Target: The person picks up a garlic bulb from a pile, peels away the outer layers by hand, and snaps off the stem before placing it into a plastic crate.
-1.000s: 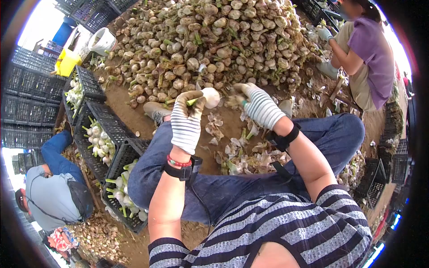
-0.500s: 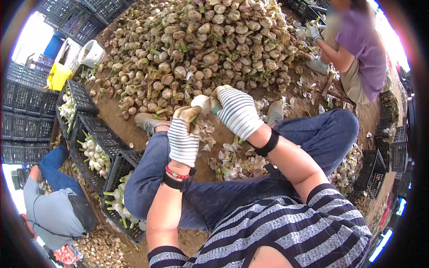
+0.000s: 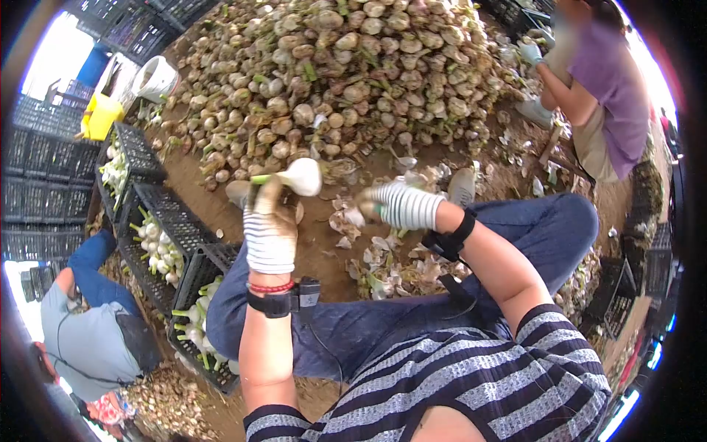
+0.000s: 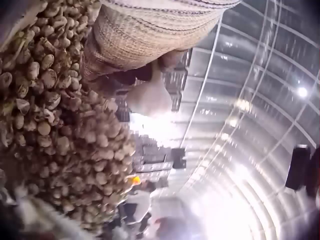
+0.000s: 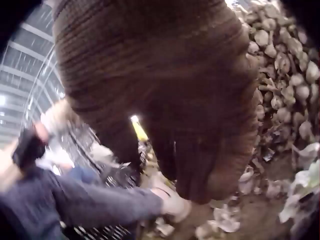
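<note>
Left hand [image 3: 270,230], striped glove on, is raised in front of me and clamped round the green stalk of one garlic bulb [image 3: 303,177]. The bulb is white and clean-skinned, and it sticks out to the right of my fist, above the bare dirt between my knees.

Right hand [image 3: 398,206] is well apart from the left and clear of the bulb, lower and to the right, over the ground. Its fingers are curled in. The wrist view shows only the dark underside of the glove, so I cannot tell whether anything is pinched in there.

Ground under the hands is littered with papery peelings [image 3: 401,269], thickest between my legs. My shoe [image 3: 462,188] shows just past the right hand.

Ahead is the big heap of unpeeled garlic [image 3: 353,81], brown and dirty, some with green stalks. The left wrist view looks along its slope.

To my left is a row of black plastic crates [image 3: 179,212], close against my thigh, with white bulbs lying inside, stalks on. Further back are a white bucket [image 3: 158,77] on its side and a yellow container [image 3: 99,118].

Two others work nearby — a person in a purple top [image 3: 604,88] at the far right edge of the heap, and a person in grey [image 3: 88,331] crouched by the crates on my left.
</note>
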{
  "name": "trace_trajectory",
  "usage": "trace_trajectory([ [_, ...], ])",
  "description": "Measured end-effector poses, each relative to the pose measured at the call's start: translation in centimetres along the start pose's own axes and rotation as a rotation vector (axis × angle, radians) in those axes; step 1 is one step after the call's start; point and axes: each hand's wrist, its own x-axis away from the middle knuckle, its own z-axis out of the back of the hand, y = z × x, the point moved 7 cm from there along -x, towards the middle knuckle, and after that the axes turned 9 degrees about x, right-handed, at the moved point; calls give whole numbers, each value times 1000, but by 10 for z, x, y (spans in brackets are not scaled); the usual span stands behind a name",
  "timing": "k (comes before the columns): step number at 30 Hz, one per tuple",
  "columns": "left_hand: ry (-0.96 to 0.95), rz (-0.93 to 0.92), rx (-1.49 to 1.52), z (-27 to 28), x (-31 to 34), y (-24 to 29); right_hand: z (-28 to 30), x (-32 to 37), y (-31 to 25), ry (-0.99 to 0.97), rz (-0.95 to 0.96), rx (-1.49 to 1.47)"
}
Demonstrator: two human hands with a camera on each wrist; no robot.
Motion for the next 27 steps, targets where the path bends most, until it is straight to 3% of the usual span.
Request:
trace_trajectory([
  [1, 81, 6, 191, 14, -7, 11, -15, 0, 2, -210, -135, 173],
  [3, 144, -45, 305, 31, -10, 48, -52, -7, 32, -294, -170, 394],
  [4, 149, -78, 338, 51, -13, 67, -53, -13, 35, -303, -160, 396],
  [5, 31, -127, 354, 56, -11, 90, -48, -19, 37, -256, -136, 241],
  [6, 122, -225, 349, 78, -12, 112, -41, -26, 41, -205, -118, 88],
  [7, 211, -359, 309, 86, -10, 135, -30, -41, 61, -83, -171, 99],
  [8, 119, -426, 433, 105, -11, 155, -5, -54, 71, 60, -223, 126],
  [9, 238, -417, 571, 100, -2, 161, 10, -77, 97, 197, -314, 261],
  [11, 304, -482, 490, 107, -4, 171, 55, -106, 118, 583, -258, 101],
  [12, 296, -401, 472, 95, -7, 159, 70, -127, 138, 667, -277, 100],
  [13, 315, -367, 451, 79, -11, 139, 87, -148, 151, 639, -429, 284],
  [15, 339, -154, 373, 54, -17, 91, 107, -172, 141, 500, -555, 326],
  [17, 310, -20, 75, 38, -21, 49, 110, -197, 149, 339, -572, 472],
  [19, 343, 129, 30, 17, -15, 18, 110, -202, 151, 395, -555, 482],
  [21, 210, 192, -70, 11, -17, -2, 106, -198, 150, 458, -539, 492],
  [23, 172, 155, -271, 22, -26, -14, 86, -178, 144, 537, -360, -87],
  [25, 111, 232, -239, 16, -26, -32, 71, -123, 65, 496, -143, -589],
  [27, 122, 263, -224, 13, -25, -47, 56, -83, 14, 625, 110, -512],
])
